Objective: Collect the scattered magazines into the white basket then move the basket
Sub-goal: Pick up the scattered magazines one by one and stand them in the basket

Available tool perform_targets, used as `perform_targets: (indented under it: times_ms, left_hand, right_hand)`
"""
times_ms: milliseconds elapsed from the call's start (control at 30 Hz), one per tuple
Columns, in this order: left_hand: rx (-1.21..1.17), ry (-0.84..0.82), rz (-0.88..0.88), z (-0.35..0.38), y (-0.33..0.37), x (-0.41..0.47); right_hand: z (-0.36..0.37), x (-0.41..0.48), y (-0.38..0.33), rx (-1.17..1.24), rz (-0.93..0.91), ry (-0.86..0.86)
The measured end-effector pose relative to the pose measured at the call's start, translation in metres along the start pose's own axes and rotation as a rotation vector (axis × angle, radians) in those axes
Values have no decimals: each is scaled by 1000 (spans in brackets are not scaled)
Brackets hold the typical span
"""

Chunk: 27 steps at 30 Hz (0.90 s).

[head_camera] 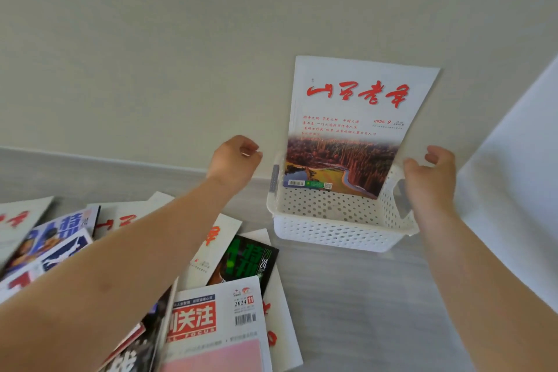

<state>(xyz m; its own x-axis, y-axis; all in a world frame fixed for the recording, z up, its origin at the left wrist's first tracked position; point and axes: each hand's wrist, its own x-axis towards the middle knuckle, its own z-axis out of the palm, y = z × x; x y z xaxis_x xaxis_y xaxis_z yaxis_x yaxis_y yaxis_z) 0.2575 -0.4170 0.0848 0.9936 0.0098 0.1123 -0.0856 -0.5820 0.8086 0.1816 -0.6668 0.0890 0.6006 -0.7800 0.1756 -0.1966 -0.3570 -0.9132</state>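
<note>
The white perforated basket [341, 222] stands on the grey floor by the wall. One magazine [356, 130] with red calligraphy and a landscape photo stands upright in it and leans back against the wall. My left hand [235, 160] hovers just left of the basket with loosely curled fingers, holding nothing. My right hand [431, 178] is at the basket's right end, its thumb close to the magazine's right edge and its fingers loosely curled around nothing. Several more magazines lie scattered at the lower left, among them a red-titled one [211, 320] and a green-and-black one [247, 260].
A white panel [513, 175] rises close to the basket's right side. A pale wall with a grey baseboard [90, 160] runs behind everything. Bare grey floor [362, 311] lies in front of the basket, between my arms.
</note>
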Motion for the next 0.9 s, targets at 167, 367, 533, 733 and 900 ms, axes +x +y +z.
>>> perform_targets:
  times_ms: [167, 367, 533, 733, 900]
  left_hand:
    - [-38, -25, 12, -70, -40, -85]
    - [78, -15, -183, -134, -124, -221]
    - [453, -134, -120, -145, -165, -282]
    - [686, -259, 12, -146, -169, -291]
    - [803, -303, -41, -138, -191, -289]
  right_hand:
    - [-22, -76, 1, 24, -11, -172]
    - [-38, -206, 49, -67, 201, -472]
    - [-36, -286, 62, -125, 345, -623]
    - [-31, -307, 49, -142, 388, -650]
    - [-28, -303, 37, -188, 472, -721]
